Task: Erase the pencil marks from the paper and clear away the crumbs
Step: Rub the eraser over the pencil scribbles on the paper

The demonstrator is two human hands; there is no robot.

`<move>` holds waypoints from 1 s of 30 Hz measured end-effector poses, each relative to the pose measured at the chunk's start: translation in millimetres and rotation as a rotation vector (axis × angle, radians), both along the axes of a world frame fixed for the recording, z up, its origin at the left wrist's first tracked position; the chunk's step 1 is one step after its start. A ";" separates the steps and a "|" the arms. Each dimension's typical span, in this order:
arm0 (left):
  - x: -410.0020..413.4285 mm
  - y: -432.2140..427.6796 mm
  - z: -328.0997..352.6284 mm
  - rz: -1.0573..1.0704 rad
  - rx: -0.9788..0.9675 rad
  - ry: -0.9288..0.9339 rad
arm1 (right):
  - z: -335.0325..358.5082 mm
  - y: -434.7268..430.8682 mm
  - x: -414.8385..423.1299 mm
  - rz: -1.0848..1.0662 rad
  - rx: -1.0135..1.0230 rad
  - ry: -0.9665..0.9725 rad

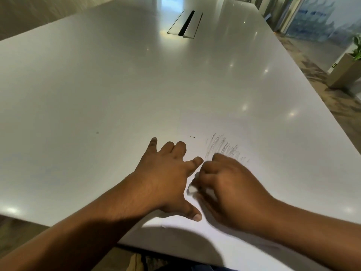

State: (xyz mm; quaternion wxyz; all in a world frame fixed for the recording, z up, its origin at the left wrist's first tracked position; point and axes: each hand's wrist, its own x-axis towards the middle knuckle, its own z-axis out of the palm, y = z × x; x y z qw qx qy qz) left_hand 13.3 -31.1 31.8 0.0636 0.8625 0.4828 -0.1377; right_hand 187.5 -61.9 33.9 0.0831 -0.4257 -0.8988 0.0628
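A white sheet of paper (259, 184) lies on the white table near its front edge. Grey pencil scribbles (224, 147) cover the paper just beyond my right hand. My left hand (168, 177) presses flat on the paper with fingers spread. My right hand (228, 188) is curled round a small white eraser (192, 189), whose tip shows at the hand's left side against the paper. The right hand is blurred. A few dark crumbs (192, 137) lie beyond the fingers of my left hand.
The large glossy white table (117, 85) stretches far ahead. A cable hatch (185, 24) is set in its middle at the back. A small dark speck (97, 132) sits to the left. A planter (345, 71) stands on the floor to the right.
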 end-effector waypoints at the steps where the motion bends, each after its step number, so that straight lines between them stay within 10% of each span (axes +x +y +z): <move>1: -0.1 0.0 -0.1 0.003 0.003 -0.008 | 1.7 8.6 1.9 -0.056 0.033 0.009; 30: -4.1 -3.1 -6.4 0.045 0.023 -0.073 | 5.2 74.2 19.1 -0.202 0.140 -0.102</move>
